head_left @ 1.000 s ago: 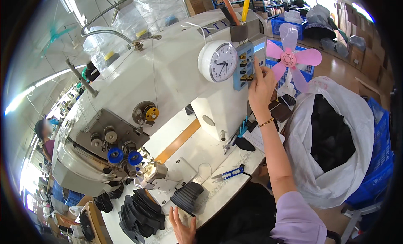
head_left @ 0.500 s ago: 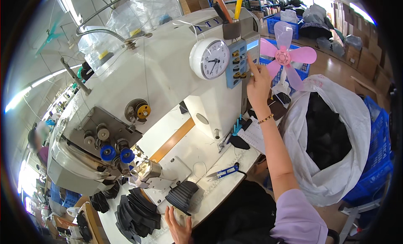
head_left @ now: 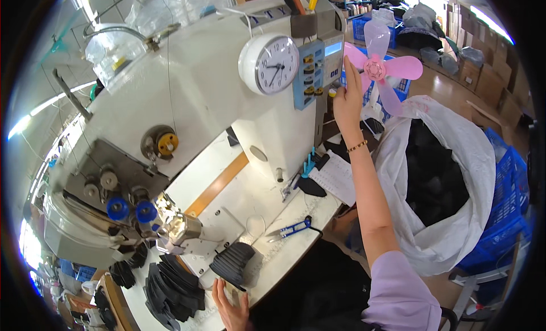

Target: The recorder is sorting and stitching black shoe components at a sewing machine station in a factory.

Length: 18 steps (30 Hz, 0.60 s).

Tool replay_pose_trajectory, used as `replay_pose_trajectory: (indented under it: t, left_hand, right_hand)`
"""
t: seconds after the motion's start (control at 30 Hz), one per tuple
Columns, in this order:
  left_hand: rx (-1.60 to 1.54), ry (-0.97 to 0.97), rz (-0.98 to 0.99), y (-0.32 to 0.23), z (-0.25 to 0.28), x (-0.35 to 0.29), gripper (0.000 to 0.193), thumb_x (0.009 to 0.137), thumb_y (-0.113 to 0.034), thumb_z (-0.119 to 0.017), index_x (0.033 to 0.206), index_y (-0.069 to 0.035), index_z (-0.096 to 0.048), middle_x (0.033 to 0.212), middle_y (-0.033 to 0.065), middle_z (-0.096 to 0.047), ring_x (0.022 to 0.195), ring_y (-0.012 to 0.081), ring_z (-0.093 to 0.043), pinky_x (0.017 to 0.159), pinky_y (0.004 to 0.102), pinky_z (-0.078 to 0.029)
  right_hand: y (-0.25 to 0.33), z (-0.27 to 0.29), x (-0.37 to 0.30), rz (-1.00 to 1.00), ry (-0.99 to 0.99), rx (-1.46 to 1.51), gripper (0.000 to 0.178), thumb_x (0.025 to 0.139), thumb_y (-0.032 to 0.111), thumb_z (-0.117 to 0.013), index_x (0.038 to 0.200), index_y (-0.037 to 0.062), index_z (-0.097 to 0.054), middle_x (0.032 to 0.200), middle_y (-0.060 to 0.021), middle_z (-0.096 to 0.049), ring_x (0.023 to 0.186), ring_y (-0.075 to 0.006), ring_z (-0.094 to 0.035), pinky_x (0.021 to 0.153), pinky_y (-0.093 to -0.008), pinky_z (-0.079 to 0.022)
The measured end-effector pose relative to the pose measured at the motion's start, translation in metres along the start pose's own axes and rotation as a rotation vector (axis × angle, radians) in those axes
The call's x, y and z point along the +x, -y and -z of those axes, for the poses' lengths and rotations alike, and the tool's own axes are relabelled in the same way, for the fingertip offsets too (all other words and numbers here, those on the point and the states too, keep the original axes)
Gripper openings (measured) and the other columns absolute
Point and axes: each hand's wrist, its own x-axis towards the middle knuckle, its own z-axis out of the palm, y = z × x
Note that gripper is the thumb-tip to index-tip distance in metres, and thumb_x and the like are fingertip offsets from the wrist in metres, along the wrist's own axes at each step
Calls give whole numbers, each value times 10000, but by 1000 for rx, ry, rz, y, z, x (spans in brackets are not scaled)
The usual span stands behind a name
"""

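My right hand point(head_left: 347, 103) is raised at the side of the sewing machine's control panel point(head_left: 333, 60), which has a small lit screen. Its fingers are stretched upward along the panel's edge, and the thumb is close to a small yellow-and-white knob point(head_left: 332, 93). Low on the machine table point(head_left: 267, 240), my left hand point(head_left: 230, 307) lies with fingers apart, its tips just below a curved black ribbed piece point(head_left: 233, 265). That piece rests in front of the metal sewing head point(head_left: 179, 224). To its left sits a pile of similar black pieces point(head_left: 173, 291).
Blue thread snips point(head_left: 291, 228) lie near the table's front edge. A round clock point(head_left: 269, 64) and a bobbin rack point(head_left: 309, 75) are fixed to the machine. At right stand a pink fan point(head_left: 375, 69), a white sack of black pieces point(head_left: 392, 177) and blue crates point(head_left: 500, 200).
My right hand has gone from pointing its index finger at the panel to holding its fingers straight beside it. The left hand stays by the ribbed piece. The whole view has shifted slightly.
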Motion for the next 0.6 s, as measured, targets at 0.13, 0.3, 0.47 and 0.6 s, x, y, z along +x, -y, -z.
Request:
replay_pose_trajectory:
  t: [0.13, 0.3, 0.47, 0.6]
  left_hand:
    - [-36, 12, 6, 5, 1, 1, 752, 771, -77, -671, 1422, 2, -302, 1331, 230, -444, 1187, 378, -471, 1043, 443, -331]
    - [-82, -19, 31, 19, -6, -4, 785, 793, -108, -678, 1452, -14, -260, 1342, 214, -447, 1218, 343, -485, 1043, 426, -342]
    - [-692, -79, 322, -21, 4, 7, 631, 932, -180, -589, 1445, 6, -273, 1321, 242, -479, 1198, 351, -518, 1033, 433, -357]
    - [-622, -58, 419, -8, 13, -5, 660, 950, -221, -571, 1473, -11, -228, 1426, 246, -383, 1219, 328, -515, 1046, 422, -349]
  right_hand:
    - [-5, -4, 2, -53, 39, 100, 708, 715, -170, -422, 1386, 54, -438, 1308, -188, -498, 1208, -348, -482, 1032, -399, -377]
    - [-3, 3, 5, -13, 102, -48, 727, 702, -163, -463, 1386, 82, -450, 1299, -165, -510, 1187, -328, -497, 1005, -426, -389]
    - [-14, 24, 15, 2, 201, -188, 751, 685, -143, -506, 1390, 115, -461, 1291, -153, -518, 1178, -323, -501, 1024, -442, -359]
    - [10, 11, -4, -26, -12, 19, 604, 722, -128, -519, 1304, 33, -497, 1279, -168, -510, 1135, -325, -524, 993, -395, -397]
